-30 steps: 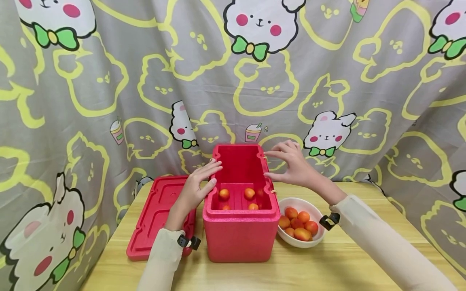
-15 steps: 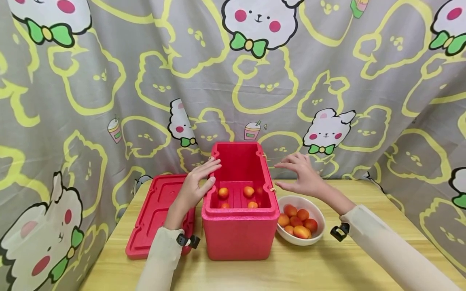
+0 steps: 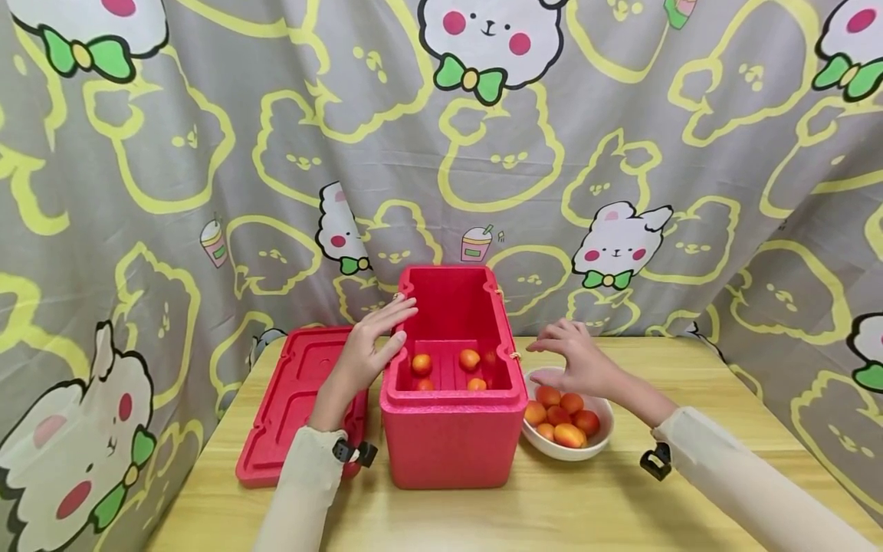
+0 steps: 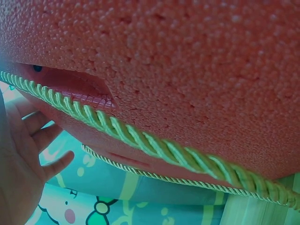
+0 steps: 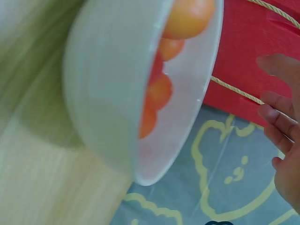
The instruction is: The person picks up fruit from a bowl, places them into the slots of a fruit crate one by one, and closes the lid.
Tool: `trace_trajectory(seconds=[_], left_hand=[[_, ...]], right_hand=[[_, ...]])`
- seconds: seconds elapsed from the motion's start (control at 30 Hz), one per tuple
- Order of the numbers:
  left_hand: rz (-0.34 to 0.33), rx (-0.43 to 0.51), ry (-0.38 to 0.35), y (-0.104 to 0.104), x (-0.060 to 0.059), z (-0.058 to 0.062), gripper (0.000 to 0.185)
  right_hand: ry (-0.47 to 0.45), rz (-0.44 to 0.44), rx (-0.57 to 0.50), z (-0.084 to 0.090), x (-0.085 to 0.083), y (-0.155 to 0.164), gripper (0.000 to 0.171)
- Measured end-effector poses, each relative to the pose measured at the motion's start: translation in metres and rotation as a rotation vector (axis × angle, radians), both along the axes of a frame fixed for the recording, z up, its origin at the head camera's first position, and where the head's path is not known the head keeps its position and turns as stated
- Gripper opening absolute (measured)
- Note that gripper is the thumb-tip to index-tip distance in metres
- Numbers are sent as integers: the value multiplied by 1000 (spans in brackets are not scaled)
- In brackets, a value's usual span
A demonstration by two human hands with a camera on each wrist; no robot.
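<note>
Centred on the counter (image 3: 414,529), well in from both side edges, stands the open red box (image 3: 451,448); a red lid (image 3: 297,383) lies near the left edge, a white bowl (image 3: 602,438) just right of the box. The left hand (image 3: 366,349), fingers spread, is at the box's left rim. The right hand (image 3: 576,360), its grip loosely spread, holds nothing over the bowl. Orange fruit (image 3: 569,435) fills the bowl, with more inside the box; the step looks like reaching for bowl fruit, which calls for lowering and pinching one.
</note>
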State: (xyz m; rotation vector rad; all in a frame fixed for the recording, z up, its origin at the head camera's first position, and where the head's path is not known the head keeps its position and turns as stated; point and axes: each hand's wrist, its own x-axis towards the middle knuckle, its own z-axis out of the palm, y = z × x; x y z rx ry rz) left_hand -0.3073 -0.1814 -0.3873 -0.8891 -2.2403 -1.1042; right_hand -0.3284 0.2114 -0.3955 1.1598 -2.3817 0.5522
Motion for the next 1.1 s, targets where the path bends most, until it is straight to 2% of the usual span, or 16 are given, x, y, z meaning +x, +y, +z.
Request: trace_trajectory(seconds=[0.37, 0.63, 0.87, 1.1], left_hand=[[-1, 5, -9, 1, 1, 1, 47], [-1, 4, -12, 1, 0, 0, 47], [1, 5, -16, 0, 0, -1, 47], [-6, 3, -1, 0, 0, -1, 48]], right_hand=[[-55, 7, 171, -23, 12, 7, 33], [-29, 25, 228, -38, 14, 9, 33], [-83, 5, 283, -43, 15, 5, 32], [-43, 16, 287, -47, 13, 3, 33]])
